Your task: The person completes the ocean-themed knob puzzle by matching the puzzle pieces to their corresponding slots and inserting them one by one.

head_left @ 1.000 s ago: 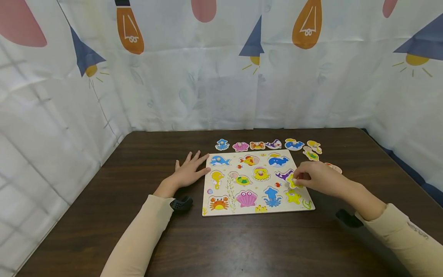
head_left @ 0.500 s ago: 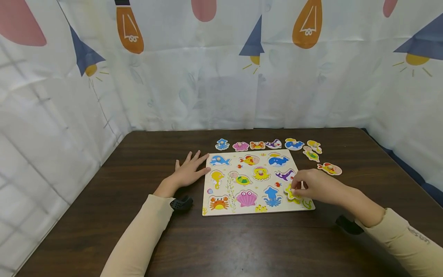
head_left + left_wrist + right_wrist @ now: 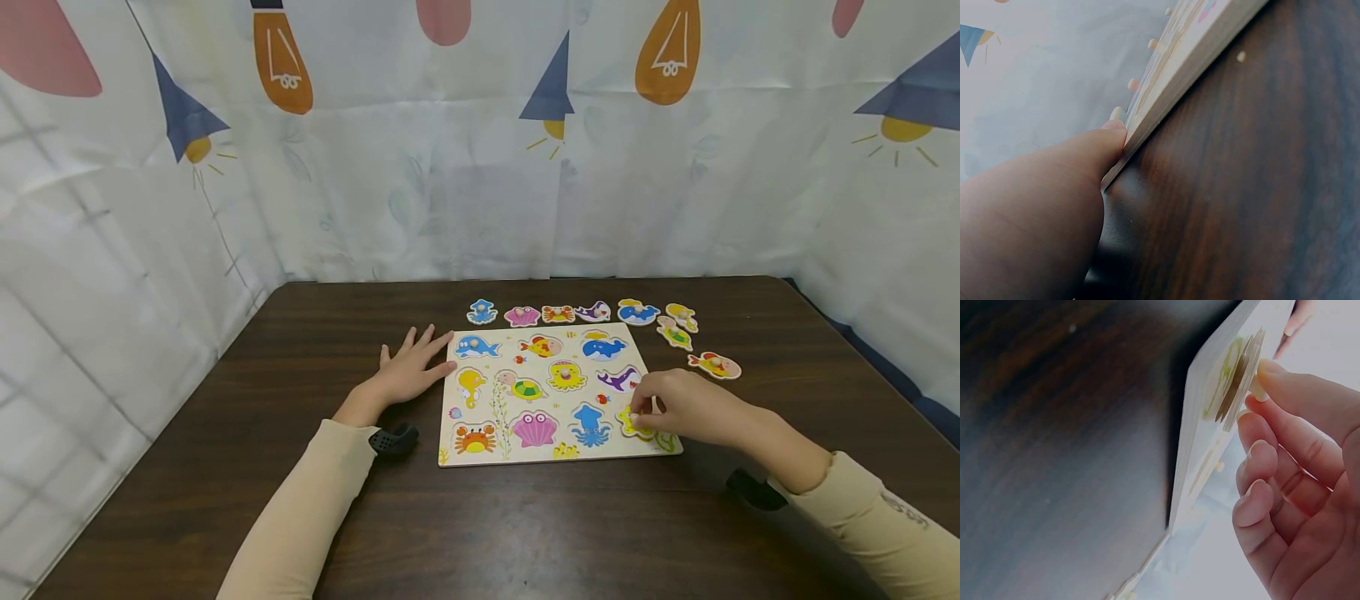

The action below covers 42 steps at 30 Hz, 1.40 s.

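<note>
My right hand (image 3: pixel 678 407) pinches the knob of a yellow starfish puzzle piece (image 3: pixel 627 422) between thumb and index finger, the other fingers loosely curled. This piece overlaps the starfish picture at the board's front right; the right wrist view shows the starfish piece (image 3: pixel 1249 381) close over the board's face. Flat on the table is the pale wooden puzzle board (image 3: pixel 540 457), printed with sea animals. A blue fish piece (image 3: pixel 487 348) and a yellow octopus piece (image 3: pixel 558 383) with knobs sit in it. My left hand (image 3: pixel 405 372) rests with spread fingers at its back left corner, thumb (image 3: pixel 1113 134) on the edge.
Behind the board lie a blue squid piece (image 3: pixel 482 315), a pink shell piece (image 3: pixel 516 319), a crab piece (image 3: pixel 550 317) and whale pieces. A turtle piece (image 3: pixel 677 337), a seahorse piece (image 3: pixel 684 319) and a fish piece (image 3: pixel 727 371) are at right. A printed curtain (image 3: pixel 480 208) hangs behind the table.
My right hand has brought the starfish piece from beside the purple whale picture forward and down onto the starfish picture, where it now lines up more closely. The left hand has stayed put.
</note>
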Each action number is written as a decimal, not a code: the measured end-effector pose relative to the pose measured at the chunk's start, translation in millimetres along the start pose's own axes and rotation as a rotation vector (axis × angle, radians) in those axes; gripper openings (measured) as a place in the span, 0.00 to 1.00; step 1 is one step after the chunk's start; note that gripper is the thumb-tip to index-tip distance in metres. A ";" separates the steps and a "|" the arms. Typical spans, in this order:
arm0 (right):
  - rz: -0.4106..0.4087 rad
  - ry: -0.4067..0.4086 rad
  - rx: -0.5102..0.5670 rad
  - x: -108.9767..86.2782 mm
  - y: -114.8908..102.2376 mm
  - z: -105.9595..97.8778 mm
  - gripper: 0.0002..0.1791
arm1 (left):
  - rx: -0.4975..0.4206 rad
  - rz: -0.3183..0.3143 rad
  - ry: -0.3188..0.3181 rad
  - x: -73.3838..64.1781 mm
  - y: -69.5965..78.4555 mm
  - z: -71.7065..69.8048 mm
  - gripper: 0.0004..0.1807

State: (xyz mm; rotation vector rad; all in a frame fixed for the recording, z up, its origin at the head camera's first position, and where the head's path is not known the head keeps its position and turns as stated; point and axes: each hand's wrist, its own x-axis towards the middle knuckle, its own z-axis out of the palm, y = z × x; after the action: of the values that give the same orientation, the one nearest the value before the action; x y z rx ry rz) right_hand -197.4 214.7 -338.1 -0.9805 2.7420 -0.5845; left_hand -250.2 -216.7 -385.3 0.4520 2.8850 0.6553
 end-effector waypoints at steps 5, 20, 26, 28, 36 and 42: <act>0.008 -0.002 -0.004 0.1 -0.3 0.0 0.03 | 0.003 -0.002 -0.003 1.2 -0.6 -0.5 0.40; 0.030 -0.024 0.001 2.3 0.7 -0.1 0.03 | 0.006 -0.008 -0.002 1.6 0.7 -2.5 0.40; 0.027 -0.022 -0.005 1.8 1.0 1.1 0.04 | 0.012 -0.007 -0.002 2.1 -0.6 -1.3 0.40; 0.029 -0.022 -0.005 1.6 1.0 1.4 0.04 | 0.015 -0.007 -0.001 2.4 -0.9 -0.9 0.40; 0.010 -0.010 0.003 -0.4 0.8 -0.2 0.04 | 0.014 -0.005 -0.001 2.2 -1.2 -0.1 0.40; 0.025 0.012 -0.002 -3.2 1.4 -5.9 0.05 | 0.014 -0.003 -0.002 2.3 -2.5 1.1 0.40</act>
State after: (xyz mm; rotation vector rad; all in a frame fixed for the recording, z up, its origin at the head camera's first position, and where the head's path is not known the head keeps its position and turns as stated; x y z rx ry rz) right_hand -197.4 219.5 -333.3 -0.9440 2.7620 -0.5862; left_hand -252.8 -217.7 -387.5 0.4491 2.8899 0.6347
